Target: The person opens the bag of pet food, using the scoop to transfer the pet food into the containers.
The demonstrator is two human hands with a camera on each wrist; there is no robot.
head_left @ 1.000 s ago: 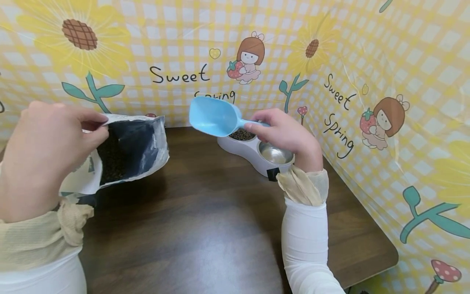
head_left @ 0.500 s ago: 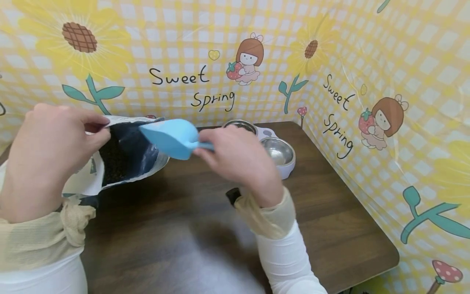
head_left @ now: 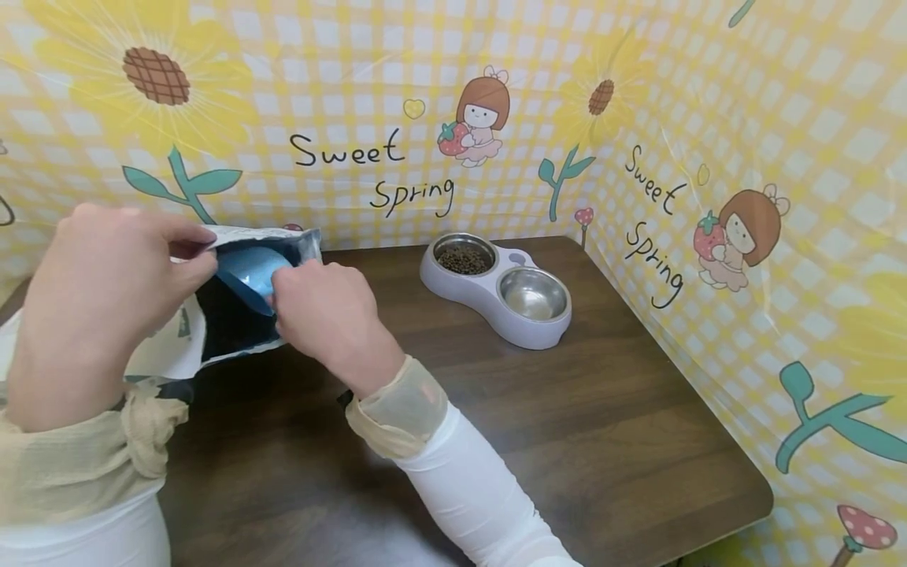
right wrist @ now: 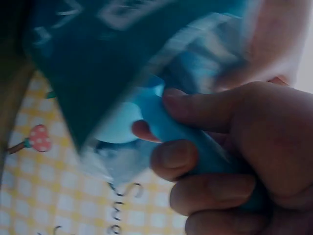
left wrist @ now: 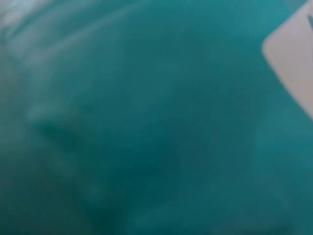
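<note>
In the head view my left hand [head_left: 106, 307] pinches the rim of a pet food bag [head_left: 166, 350] between thumb and fingers, its mouth tilted toward the right. My right hand [head_left: 333, 315] grips a light blue scoop [head_left: 255, 272] whose head is inside the bag's mouth. In the right wrist view, curled fingers and a thumb wrap the blue scoop handle [right wrist: 190, 142] beside the bag's teal side. That teal surface [left wrist: 171, 122] fills the left wrist view, which is blurred. The bag's dark inside hides its lower contents.
A lavender double pet bowl stand [head_left: 524, 335] is at the back of the brown wooden table [head_left: 567, 441]. Its left steel bowl holds brown kibble [head_left: 464, 260]; the right steel bowl [head_left: 533, 295] shows a shiny bottom. A yellow checked cloth [head_left: 340, 102] hangs behind and at the right.
My right hand has carried the scoop leftward and down from near the bowls into the bag, turning it on the way. The left hand stays at the bag's rim.
</note>
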